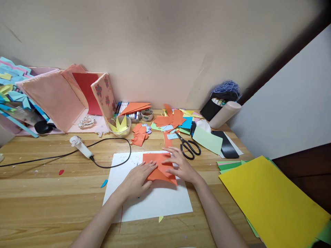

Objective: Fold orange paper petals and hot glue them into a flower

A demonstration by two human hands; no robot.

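A: Quick one, I'm running this rig remotely. Where's the working piece?

B: On my feed, the folded sheet of bright orange paper point(161, 174) lies on the large white rectangular sheet point(165, 204), my landmark, towards its far edge.

A: Hands?

B: Left hand point(138, 178) is flat and open, fingers stretched out over the orange paper's left part, gripping nothing. Right hand point(183, 167) is open too, fingers spread over the right edge, no grip. Can't tell whether every right fingertip touches.

A: How far along?

B: One slanting fold shows, flap on the side nearest me. Its edges don't line up with the rest, so I'd call the folding partway. Flap and edges look unsettled; how many folds are left, can't tell.

A: Cutting?

B: Black-handled metal scissors point(186, 142) lie beyond the white sheet, to its right, out of both hands. Some cutting looks done: a heap of orange paper pieces point(178, 117) sits past its far edge, plus a small orange cut-out point(139, 135) more to the left.

A: Rest?

B: White corded glue gun point(83, 148), left of the white sheet, unheld. Large yellow sheet point(269, 193), right of it, flat.
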